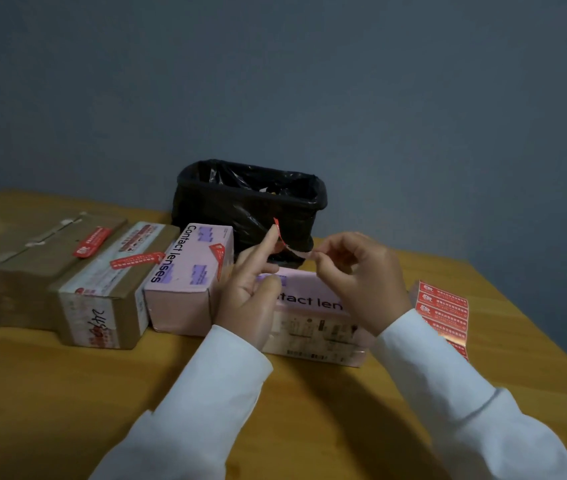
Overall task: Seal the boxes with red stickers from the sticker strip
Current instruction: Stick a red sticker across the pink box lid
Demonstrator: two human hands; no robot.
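Red sticker (278, 233) is up in the air btwn both hands, above the far edge of the pink box (309, 306) that lies right in front of the person. Sticker sits against the tip of the left hand (252, 289) index finger; its pale backing end (297, 253) runs to the right hand (354, 278), pinched by thumb + forefinger.

Left hand: index straight, pointing up, other fingers loosely bent, palm over the box's left end. Right hand: fingers curled, wrist raised above the box. Both arms in white sleeves (206, 393).

Sticker strip (443, 310) lies on the wooden table (67, 393) just right of the box, partly hidden by the right sleeve. Left of the pink box: 2nd pink box (188, 278), taped carton (112, 292), brown carton (29, 265), each w/ a red sticker on top. Black-lined bin (247, 199) behind.

Can't tell if sticker is fully off the backing; print on strip too small to read
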